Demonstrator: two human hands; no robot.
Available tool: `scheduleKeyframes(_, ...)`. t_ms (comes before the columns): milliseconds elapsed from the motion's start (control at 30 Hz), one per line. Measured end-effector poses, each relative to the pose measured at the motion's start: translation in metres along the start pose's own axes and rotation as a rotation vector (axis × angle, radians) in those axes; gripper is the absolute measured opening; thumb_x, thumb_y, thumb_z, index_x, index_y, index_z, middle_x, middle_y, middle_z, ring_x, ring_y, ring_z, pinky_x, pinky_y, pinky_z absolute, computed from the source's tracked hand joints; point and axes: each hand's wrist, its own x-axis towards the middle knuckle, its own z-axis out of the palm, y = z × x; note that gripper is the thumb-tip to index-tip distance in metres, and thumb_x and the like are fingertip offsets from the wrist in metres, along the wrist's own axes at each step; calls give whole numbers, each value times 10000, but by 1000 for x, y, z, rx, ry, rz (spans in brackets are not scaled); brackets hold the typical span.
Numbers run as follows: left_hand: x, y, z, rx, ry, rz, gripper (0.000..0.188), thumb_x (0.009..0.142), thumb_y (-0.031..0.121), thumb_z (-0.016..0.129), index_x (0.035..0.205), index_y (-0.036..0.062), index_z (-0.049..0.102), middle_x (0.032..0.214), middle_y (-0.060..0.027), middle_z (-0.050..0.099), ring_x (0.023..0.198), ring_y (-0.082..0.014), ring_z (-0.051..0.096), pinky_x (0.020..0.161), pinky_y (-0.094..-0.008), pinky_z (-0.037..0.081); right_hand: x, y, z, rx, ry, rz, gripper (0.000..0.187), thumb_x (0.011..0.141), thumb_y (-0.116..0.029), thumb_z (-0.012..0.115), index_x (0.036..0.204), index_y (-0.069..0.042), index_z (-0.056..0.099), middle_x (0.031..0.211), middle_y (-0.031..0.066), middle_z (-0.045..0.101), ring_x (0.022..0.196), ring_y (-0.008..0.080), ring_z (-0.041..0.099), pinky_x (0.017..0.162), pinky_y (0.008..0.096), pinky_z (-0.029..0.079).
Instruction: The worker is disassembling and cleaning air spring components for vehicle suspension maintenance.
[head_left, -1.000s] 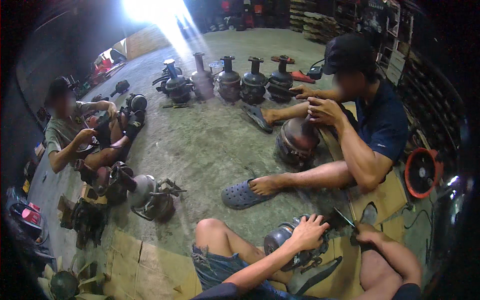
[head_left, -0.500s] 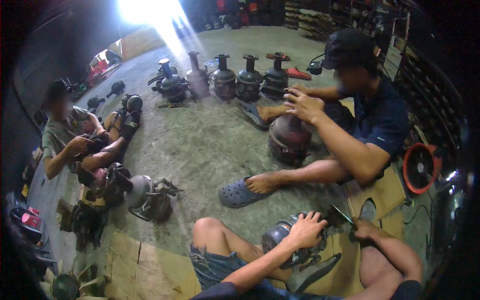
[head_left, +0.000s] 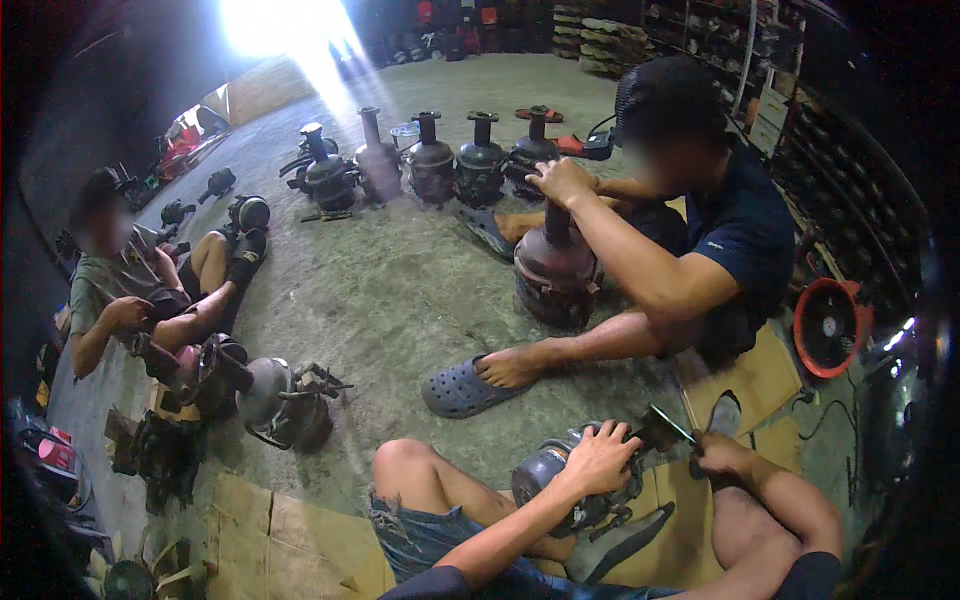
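Between my bent legs lies a dark, rounded metal canister (head_left: pixel 543 474) with fittings, on its side. My left hand (head_left: pixel 603 458) grips its top with fingers curled over it, hiding part of it. A dark neck (head_left: pixel 658 432) points to the right from the canister. My right hand (head_left: pixel 724 455) is closed round a slim, shiny metal tool (head_left: pixel 672 423), whose exact kind I cannot make out. The tool's far end is over or against the neck; contact is unclear.
Across from me a person in a dark shirt holds an upright necked canister (head_left: pixel 552 268). Several more (head_left: pixel 430 170) stand in a row behind. Another person sits at left, near more canisters (head_left: pixel 275 398). Cardboard (head_left: pixel 310 540) lies beneath me; a red round fan (head_left: pixel 830 328) stands at right.
The view has shifted slightly. The tool in my right hand has come to the canister's neck, which now shows. The person opposite has moved a hand onto their canister's neck; the person at left has lowered a hand.
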Motion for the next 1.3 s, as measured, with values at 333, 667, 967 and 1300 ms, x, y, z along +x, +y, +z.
scheduleKeyframes(333, 0, -1, 2, -2, 13, 9, 614, 803, 307, 734, 1372, 135, 580, 1282, -164, 553, 1292, -356, 494, 1014, -526, 439, 5, 5, 2, -75, -81, 29, 495, 874, -200, 601, 1310, 17, 518, 1086, 307, 692, 1041, 476, 671, 896, 546, 526)
scheduleKeyframes(667, 0, 0, 0, -11, 4, 9, 616, 800, 297, 744, 1374, 145, 582, 1272, -153, 556, 1279, -352, 496, 1002, -519, 440, 5, 6, 3, -83, -54, 9, 462, 883, -223, 630, 1257, 32, 536, 1025, 297, 702, 978, 485, 677, 850, 548, 531)
scheduleKeyframes(967, -1, 2, 3, -23, 46, -3, 582, 756, 261, 770, 1298, 107, 622, 1282, -161, 554, 1265, -348, 501, 967, -508, 457, 8, 19, 11, -73, 53, -57, 485, 845, -248, 648, 1245, 12, 564, 1098, 301, 688, 1027, 488, 661, 893, 538, 524)
scheduleKeyframes(1300, -1, 0, 5, -45, 33, 13, 615, 758, 256, 782, 1316, 81, 595, 1311, -167, 529, 1281, -361, 488, 963, -528, 468, 16, 33, 17, -65, -52, 60, 705, 809, -221, 711, 1435, -5, 467, 1154, 314, 674, 1081, 475, 655, 924, 522, 534)
